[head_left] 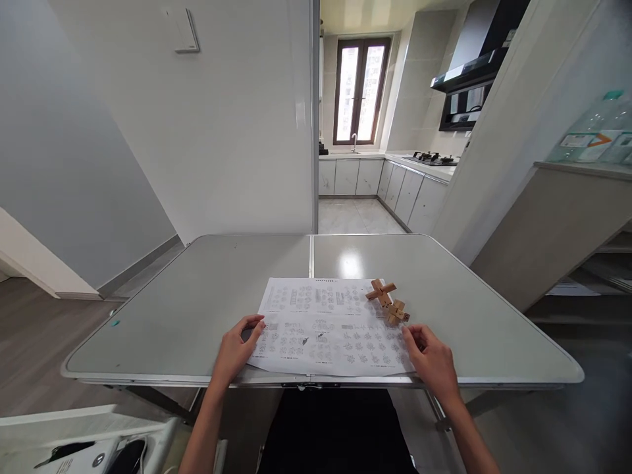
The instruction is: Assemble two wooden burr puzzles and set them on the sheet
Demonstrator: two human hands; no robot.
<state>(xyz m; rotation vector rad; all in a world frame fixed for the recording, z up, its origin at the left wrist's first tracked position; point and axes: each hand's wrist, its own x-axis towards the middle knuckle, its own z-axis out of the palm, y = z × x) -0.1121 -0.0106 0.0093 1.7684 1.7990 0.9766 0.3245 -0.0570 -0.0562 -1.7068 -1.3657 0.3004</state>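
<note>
A printed instruction sheet (328, 322) with rows of small diagrams lies flat near the front of a grey folding table (197, 296). My left hand (237, 349) rests on the sheet's left edge, fingers curled loosely, holding nothing. My right hand (430, 361) lies at the sheet's right front corner, fingers bent down onto the paper. Two wooden cross-shaped puzzles sit on the sheet's far right: one (380, 291) farther back, the other (396, 311) closer, just beyond my right fingertips and apart from them.
The table's front edge (316, 380) runs just before my body. A white wall (222, 131) stands behind the table, with a kitchen doorway beyond. A counter (567, 217) is at the right. A white box with items (89, 447) sits low at the left.
</note>
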